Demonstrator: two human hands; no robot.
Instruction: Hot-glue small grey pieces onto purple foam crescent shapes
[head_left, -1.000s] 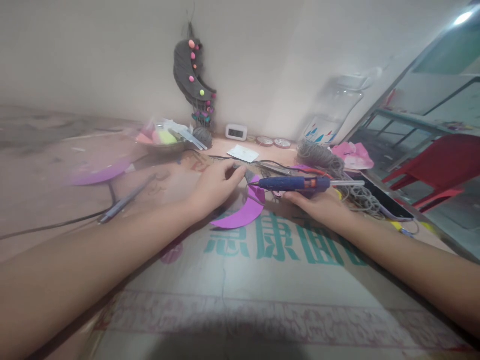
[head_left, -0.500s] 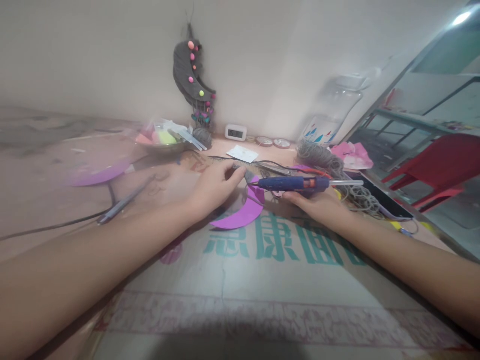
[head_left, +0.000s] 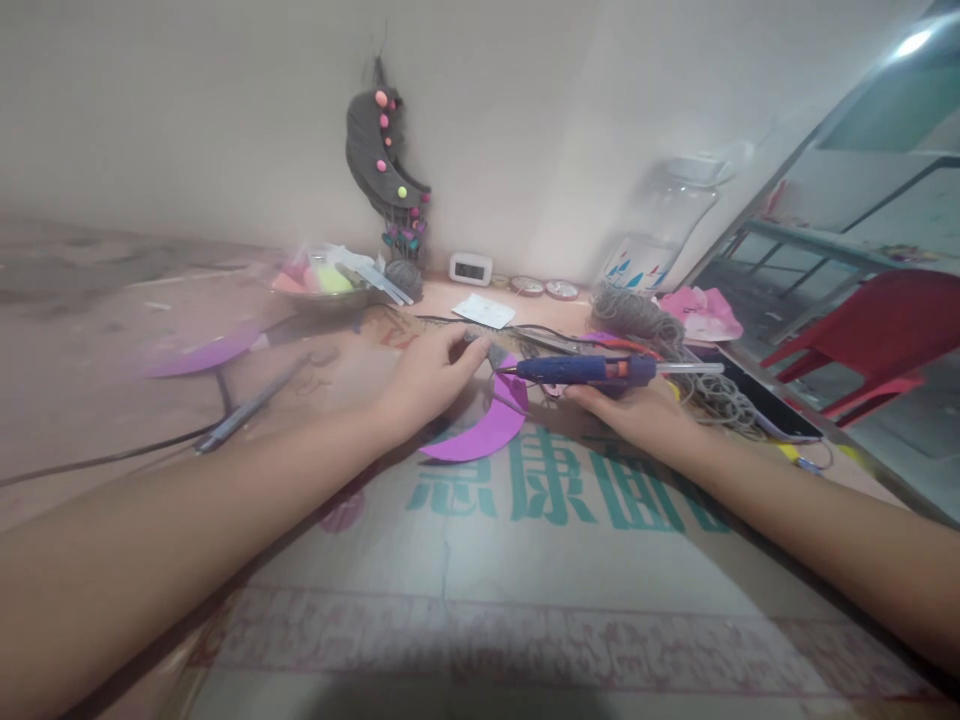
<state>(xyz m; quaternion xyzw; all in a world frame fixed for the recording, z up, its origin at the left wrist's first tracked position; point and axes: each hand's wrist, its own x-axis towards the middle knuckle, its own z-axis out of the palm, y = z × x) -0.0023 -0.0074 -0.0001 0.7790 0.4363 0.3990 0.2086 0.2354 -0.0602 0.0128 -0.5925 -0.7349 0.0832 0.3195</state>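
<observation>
My left hand [head_left: 439, 372] is closed at the upper end of a purple crescent [head_left: 480, 437], gripping it between thumb and fingers. Grey yarn [head_left: 497, 353] covers that upper end, beside my thumb, and a loose strand crosses the purple below. In my right hand [head_left: 626, 405] is a blue glue gun [head_left: 574, 370], held level with a clear glue stick [head_left: 697, 368] sticking out of its back. Its nozzle points left and is close to the crescent's yarn-covered end; whether it touches cannot be made out.
A yarn-wrapped crescent with pompoms [head_left: 375, 150] hangs on the wall. Behind my hands are a bowl [head_left: 322, 293] of coloured pieces, a small clock [head_left: 471, 269] and a glass jug [head_left: 660, 225]. Grey yarn [head_left: 637, 315] and a phone [head_left: 765, 400] lie right; another purple crescent [head_left: 202, 355] lies left.
The view has shifted very slightly. Both hands, the glue gun and the purple crescent hold nearly the same positions.
</observation>
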